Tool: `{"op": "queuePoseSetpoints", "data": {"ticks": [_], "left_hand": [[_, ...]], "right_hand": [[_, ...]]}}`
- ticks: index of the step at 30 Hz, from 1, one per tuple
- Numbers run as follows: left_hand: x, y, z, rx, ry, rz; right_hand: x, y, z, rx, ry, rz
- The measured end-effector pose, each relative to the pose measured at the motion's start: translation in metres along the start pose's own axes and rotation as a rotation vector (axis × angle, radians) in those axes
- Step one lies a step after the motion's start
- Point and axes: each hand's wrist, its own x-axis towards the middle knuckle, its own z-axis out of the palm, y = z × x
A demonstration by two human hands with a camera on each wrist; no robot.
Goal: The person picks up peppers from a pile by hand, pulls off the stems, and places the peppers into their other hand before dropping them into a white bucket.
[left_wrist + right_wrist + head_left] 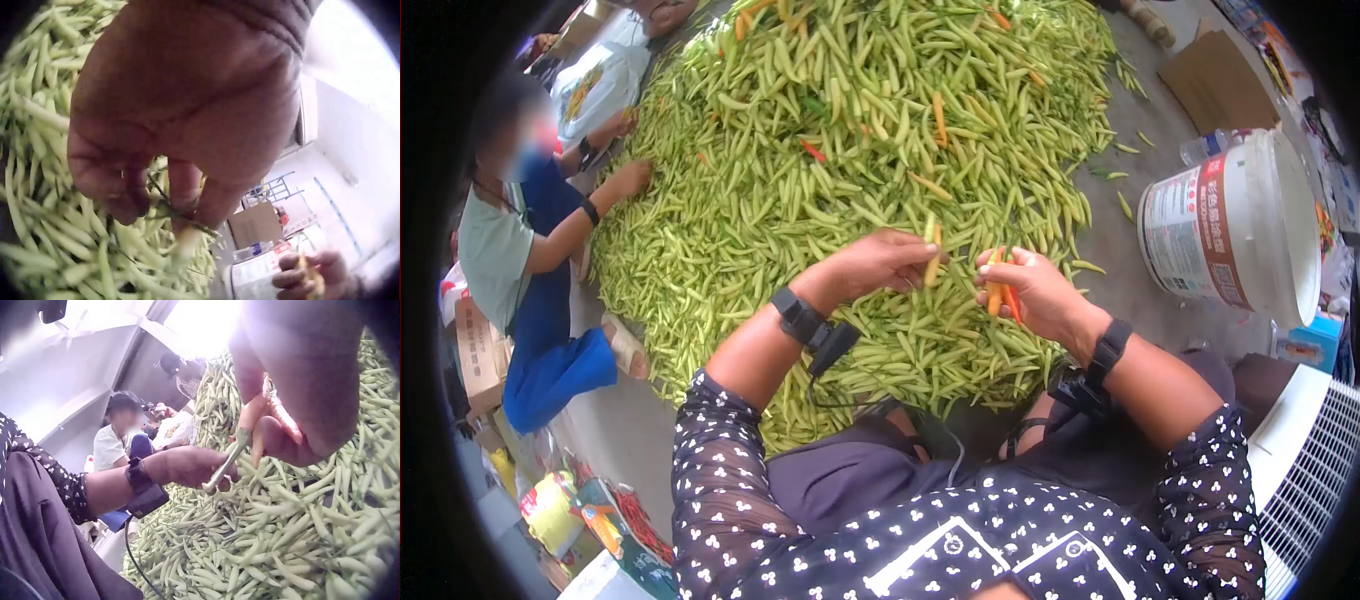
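A large heap of pale green chili peppers (840, 160) spreads in front of me, with a few orange and red ones among them. My left hand (878, 262) pinches a yellowish chili pepper (932, 262) between thumb and fingers, above the heap. In the left wrist view, thin green stems (164, 203) show between its curled fingers. Just to the right, my right hand (1045, 292) grips several orange and red chili peppers (996, 285). The right wrist view shows an orange pepper (251, 414) poking out of that hand, its green stem pointing toward my left hand.
Another person (540, 220) sits at the heap's left side, hands on the peppers. At right stands a large white bucket (1190, 225) with a cardboard piece (1218, 80) behind it. A white slatted crate (1305, 480) is by my right elbow. Bags and boxes lie at lower left.
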Motion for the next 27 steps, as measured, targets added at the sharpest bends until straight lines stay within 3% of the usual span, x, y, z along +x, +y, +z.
{"op": "queuePoseSetpoints", "data": {"ticks": [1,3,9,11,12,13,15,16,18,21,25,27], "left_hand": [[0.002,0.004,0.011,-0.191,-0.082,0.01],[0.01,0.008,0.028,-0.2,-0.136,0.017],[0.017,0.016,0.042,0.019,-0.104,0.067],[0.024,0.013,0.03,0.163,-0.184,0.091],[0.023,0.023,0.024,0.511,-0.121,0.119],[0.028,0.026,0.017,0.518,-0.121,0.118],[0.042,0.022,0.005,1.28,0.392,0.55],[0.052,0.023,-0.001,1.281,0.391,0.548],[0.074,0.024,-0.014,1.486,0.68,0.658],[0.09,0.017,-0.019,1.684,0.724,0.612],[0.089,0.005,-0.018,1.698,0.7,0.676],[0.085,-0.002,-0.02,1.676,0.751,0.54]], "right_hand": [[0.0,0.001,0.001,0.007,0.011,-0.004],[0.001,0.004,0.003,0.005,0.075,-0.033],[0.0,0.006,-0.006,0.132,0.045,-0.058],[-0.001,0.007,-0.013,0.116,0.042,-0.084],[-0.003,0.002,-0.014,0.147,0.085,-0.094],[-0.002,-0.003,-0.017,0.179,0.126,-0.107],[0.003,-0.006,-0.03,0.156,0.051,-0.133],[0.003,-0.007,-0.03,0.161,0.08,-0.131],[0.002,-0.008,-0.024,0.195,0.162,-0.127],[0.002,-0.007,-0.025,0.229,0.126,-0.067],[-0.001,-0.007,-0.027,0.219,0.133,-0.058],[0.0,-0.006,-0.027,0.246,0.157,-0.053]]}}
